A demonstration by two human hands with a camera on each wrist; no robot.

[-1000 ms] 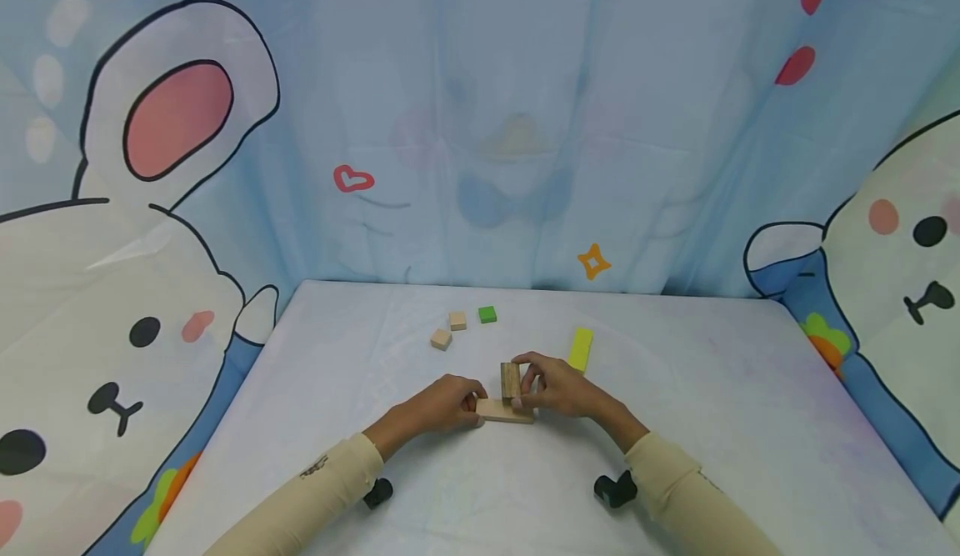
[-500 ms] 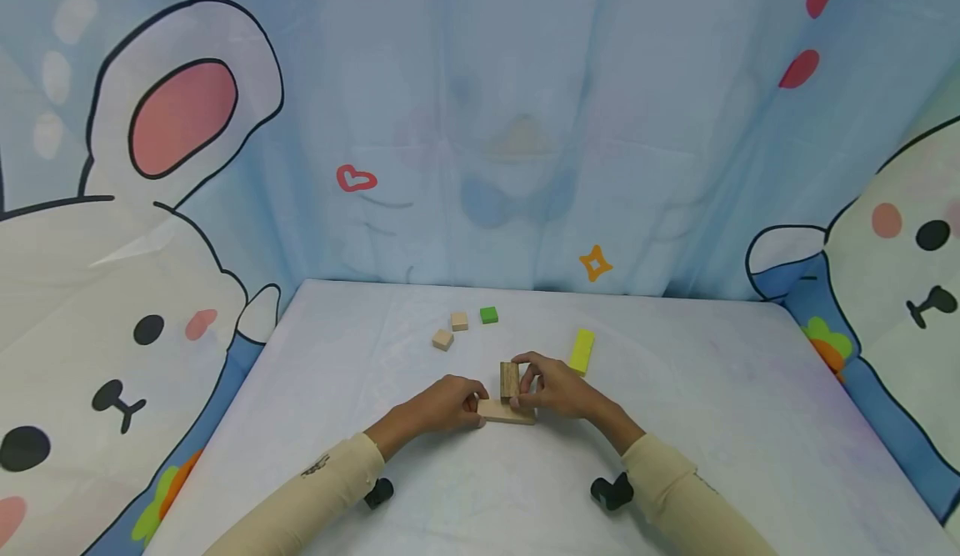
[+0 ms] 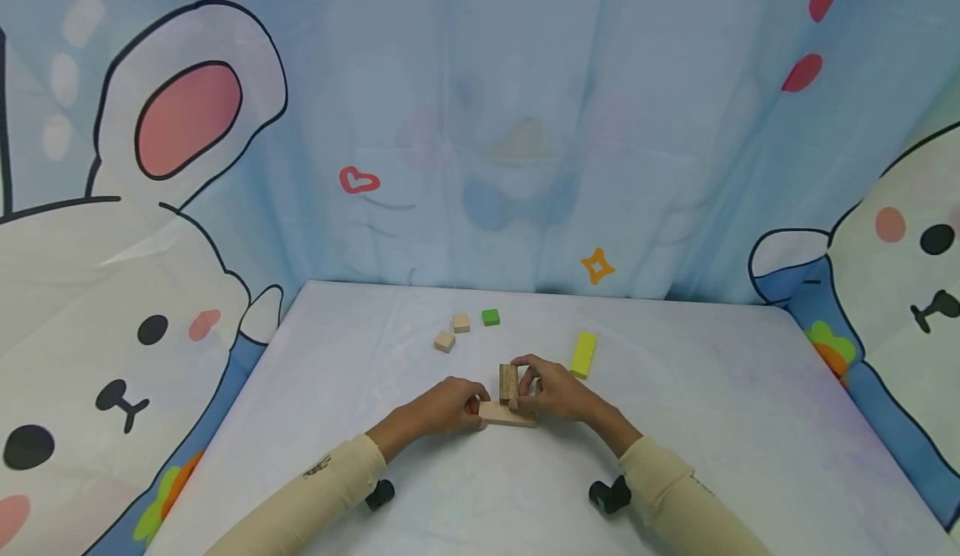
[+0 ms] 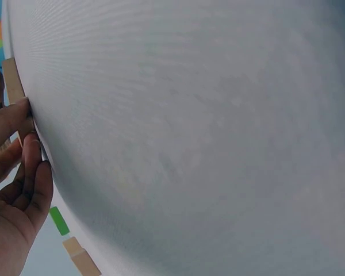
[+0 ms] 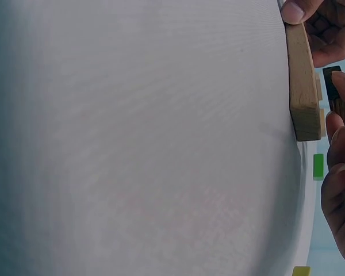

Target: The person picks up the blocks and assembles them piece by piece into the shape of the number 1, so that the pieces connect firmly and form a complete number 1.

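A pale wooden plank (image 3: 507, 414) lies flat on the table. My left hand (image 3: 452, 406) pinches its left end between thumb and fingers. Standing upright by the plank's middle is a darker brown, striped wooden block (image 3: 508, 383), which my right hand (image 3: 558, 389) grips from the right side. In the right wrist view, thumb and fingertips close on the dark block (image 5: 332, 86), beside the long face of the plank (image 5: 303, 86). The left wrist view has the left hand (image 4: 17, 190) at its edge, fingertips against the plank (image 4: 12, 80).
Beyond the hands lie two small pale wooden blocks (image 3: 445, 341) and a green block (image 3: 491, 317). A flat yellow block (image 3: 582, 354) rests behind the right wrist. The white-covered table (image 3: 712, 389) ends at a printed curtain (image 3: 517, 64).
The brown block and my right hand have shifted very slightly left along the plank. My left hand keeps its hold on the plank's end.
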